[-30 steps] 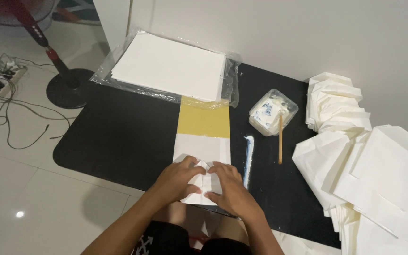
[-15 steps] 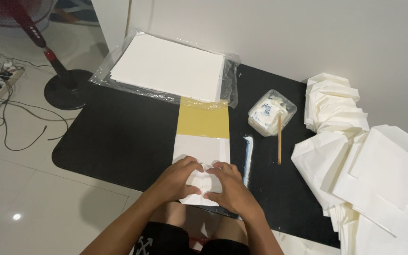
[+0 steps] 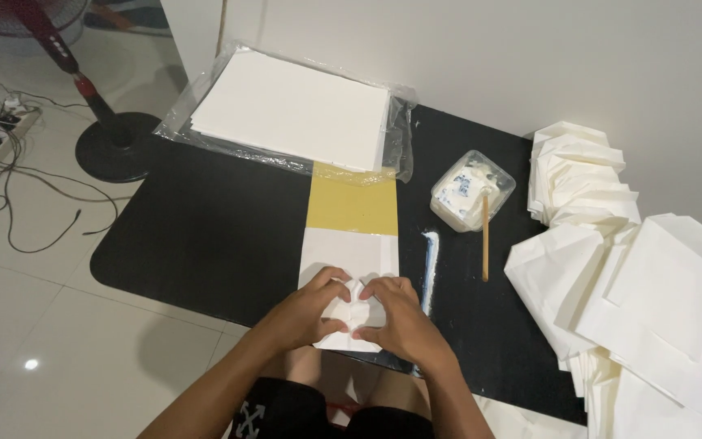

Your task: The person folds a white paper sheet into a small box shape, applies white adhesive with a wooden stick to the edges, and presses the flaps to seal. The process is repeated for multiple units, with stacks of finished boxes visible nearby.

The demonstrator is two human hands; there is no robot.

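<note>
A folded white paper sheet [image 3: 349,258] lies on a yellow board [image 3: 353,205] near the front edge of a black table [image 3: 205,228]. My left hand [image 3: 312,310] and my right hand [image 3: 396,319] press side by side on the sheet's near end, fingers bent over a raised fold between them. Both hands touch the paper; the part under them is hidden.
A stack of white sheets in clear plastic [image 3: 286,110] lies at the back. A clear tub of white paste [image 3: 471,190] and a wooden stick [image 3: 485,236] sit to the right, beside a white paste smear [image 3: 429,258]. Folded paper bags [image 3: 635,284] pile up far right. A fan base [image 3: 115,145] and cables [image 3: 10,154] are on the floor.
My hands stay on the sheet's near end; the fingers have shifted slightly, drawing closer around the fold. Nothing else has moved.
</note>
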